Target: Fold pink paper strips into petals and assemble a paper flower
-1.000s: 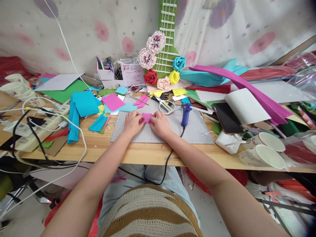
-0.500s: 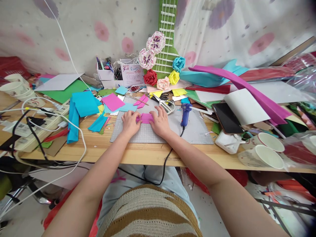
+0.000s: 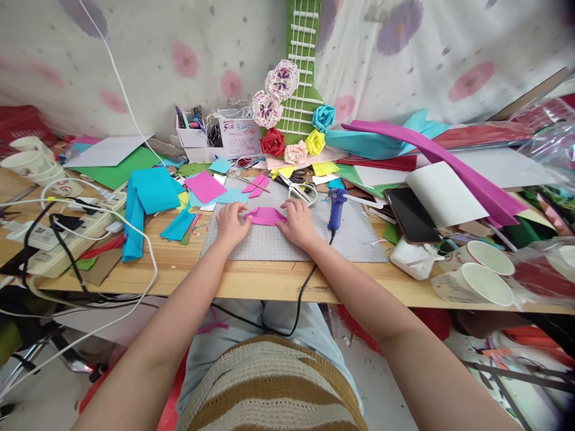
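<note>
A folded piece of pink paper (image 3: 266,216) lies over the grey cutting mat (image 3: 251,246), creased along its length. My left hand (image 3: 232,224) pinches its left end, fingers curled round the edge. At the right end, my right hand (image 3: 298,222) grips the paper the same way, thumb toward the middle. Just beyond my right hand are scissors (image 3: 300,190) with pale handles. A blue glue gun (image 3: 335,209) lies to the right on the mat. Behind the paper sits a smaller folded pink piece (image 3: 256,185).
Blue crepe paper (image 3: 155,189) and a pink square (image 3: 205,187) lie to the left. A power strip (image 3: 81,227) with cables is at far left. On the right are a phone (image 3: 413,215) and paper cups (image 3: 476,284). A green guitar shape (image 3: 302,78) with paper flowers stands behind.
My hands have moved apart toward the two ends of the pink paper, so more of it shows between them. The surrounding things stay where they were.
</note>
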Demonstrator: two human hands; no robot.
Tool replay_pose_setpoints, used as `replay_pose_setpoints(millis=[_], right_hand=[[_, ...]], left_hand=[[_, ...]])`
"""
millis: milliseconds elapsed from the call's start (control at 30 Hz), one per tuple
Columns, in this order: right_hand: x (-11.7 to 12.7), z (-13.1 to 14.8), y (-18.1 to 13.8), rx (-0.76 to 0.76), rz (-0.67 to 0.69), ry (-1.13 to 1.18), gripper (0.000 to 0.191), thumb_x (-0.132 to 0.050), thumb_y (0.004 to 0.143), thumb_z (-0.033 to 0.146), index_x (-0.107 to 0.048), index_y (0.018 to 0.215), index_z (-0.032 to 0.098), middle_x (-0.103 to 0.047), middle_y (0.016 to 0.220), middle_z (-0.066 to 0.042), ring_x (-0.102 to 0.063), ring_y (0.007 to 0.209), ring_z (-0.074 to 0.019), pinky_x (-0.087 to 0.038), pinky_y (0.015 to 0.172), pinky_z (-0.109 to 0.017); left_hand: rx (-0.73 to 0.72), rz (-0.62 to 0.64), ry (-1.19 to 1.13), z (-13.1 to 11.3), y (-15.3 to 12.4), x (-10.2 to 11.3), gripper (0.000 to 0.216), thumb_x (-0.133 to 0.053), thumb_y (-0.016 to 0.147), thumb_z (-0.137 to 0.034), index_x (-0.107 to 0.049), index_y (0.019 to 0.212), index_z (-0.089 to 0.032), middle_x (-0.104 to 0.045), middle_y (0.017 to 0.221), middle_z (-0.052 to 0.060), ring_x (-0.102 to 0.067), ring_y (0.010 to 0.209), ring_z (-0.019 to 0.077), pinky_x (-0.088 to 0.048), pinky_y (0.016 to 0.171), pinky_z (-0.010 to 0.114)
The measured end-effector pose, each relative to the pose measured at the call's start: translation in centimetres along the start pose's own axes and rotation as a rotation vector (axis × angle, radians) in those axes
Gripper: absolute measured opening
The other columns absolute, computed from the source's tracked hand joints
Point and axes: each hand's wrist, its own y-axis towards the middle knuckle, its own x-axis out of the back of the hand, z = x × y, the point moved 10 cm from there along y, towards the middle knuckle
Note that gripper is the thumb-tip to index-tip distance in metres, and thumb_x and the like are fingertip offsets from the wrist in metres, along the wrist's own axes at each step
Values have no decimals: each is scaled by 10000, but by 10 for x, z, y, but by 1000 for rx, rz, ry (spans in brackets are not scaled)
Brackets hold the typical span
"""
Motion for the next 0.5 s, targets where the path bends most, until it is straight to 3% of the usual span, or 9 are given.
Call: replay_pose_setpoints(millis=[100,200,400,500], right_hand=[[-1,-4,1,-16,29,37,227,-616,738,290,-605,928,167,-560,1043,-107,-435,1040,-260,-361,923,-414],[-4,-3,2,7,59,53,133,-594,763,285,-634,834,180,-579,974,-87,-445,1001,-241,-363,915,-391],[-7,1,1,12,100,70,106,-573,776,245,-628,836,177,-592,899,-72,-483,931,-217,-390,878,-360],[-5,0,2,1,81,98,139,-580,759,231,-606,881,170,-582,951,-81,-493,955,-223,-396,880,-366]], left_hand=[[34,-26,-77,6,9,3,91,-479,807,-228,-551,853,-197,-602,898,38,-546,858,167,-384,843,323],[34,81,2,5,21,-8,98,-513,784,-272,-578,787,-199,-616,851,46,-555,829,178,-403,788,308],[140,356,129,6,37,-34,152,-644,644,-333,-568,673,-204,-621,713,30,-562,697,190,-405,662,303],[144,388,43,4,42,-36,159,-658,610,-309,-550,651,-200,-606,666,10,-548,653,166,-399,621,279]])
